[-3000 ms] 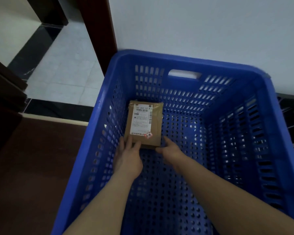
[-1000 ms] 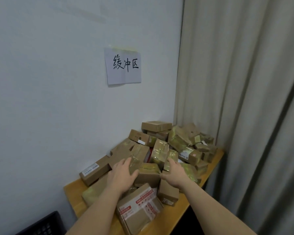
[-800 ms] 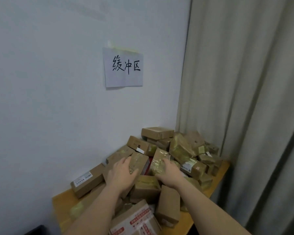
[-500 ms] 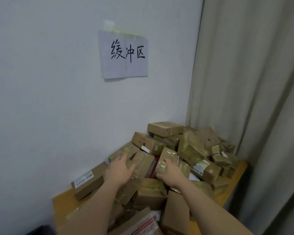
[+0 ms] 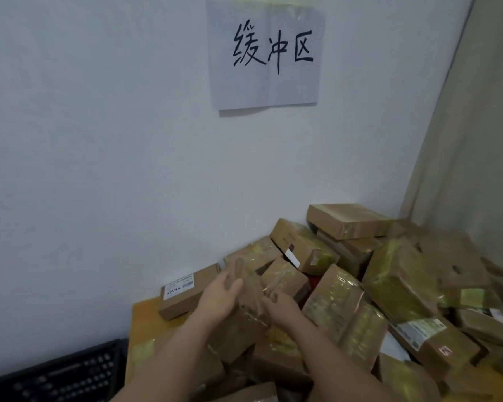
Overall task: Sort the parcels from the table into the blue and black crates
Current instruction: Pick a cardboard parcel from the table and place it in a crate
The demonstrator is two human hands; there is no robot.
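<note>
1. Hands that were setting a parcel down in the blue crate three seconds ago are now back at the table, in among the parcel pile; one delivery looks done and the next pick is starting.
2. Left hand and right hand flank a blurred brown parcel at the pile's near-left, fingers curled onto its sides.
3. Black crate sits just left of the table.

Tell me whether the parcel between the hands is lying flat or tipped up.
Tipped up. The parcel stands steeply on end between the left hand and right hand, above the pile; motion blur hides the exact grip.
</note>
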